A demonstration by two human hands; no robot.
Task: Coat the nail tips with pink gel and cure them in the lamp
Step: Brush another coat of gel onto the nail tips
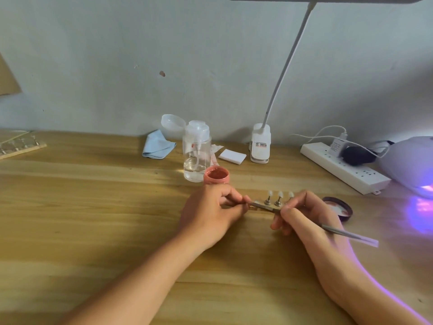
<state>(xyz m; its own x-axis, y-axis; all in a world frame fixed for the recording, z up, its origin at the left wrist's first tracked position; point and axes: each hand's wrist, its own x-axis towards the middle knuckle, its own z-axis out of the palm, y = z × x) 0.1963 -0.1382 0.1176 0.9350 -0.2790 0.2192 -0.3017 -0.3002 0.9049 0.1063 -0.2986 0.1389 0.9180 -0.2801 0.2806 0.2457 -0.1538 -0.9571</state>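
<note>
On the wooden desk (93, 207) the left hand (210, 212) pinches one end of the light, rigid nail-tip stand (262, 205) between both hands, likely safest held by its bar, while the right hand (304, 214) grips a brush (349, 234).

I work at a small, plain nail-art desk: a wooden tabletop (93, 207) against a scuffed painted wall (140, 55), with a clip-on lamp (260, 144), power strip (337, 170), glowing curing lamp (412, 160), pump bottle (196, 156) and pink gel pot (216, 175).
</note>
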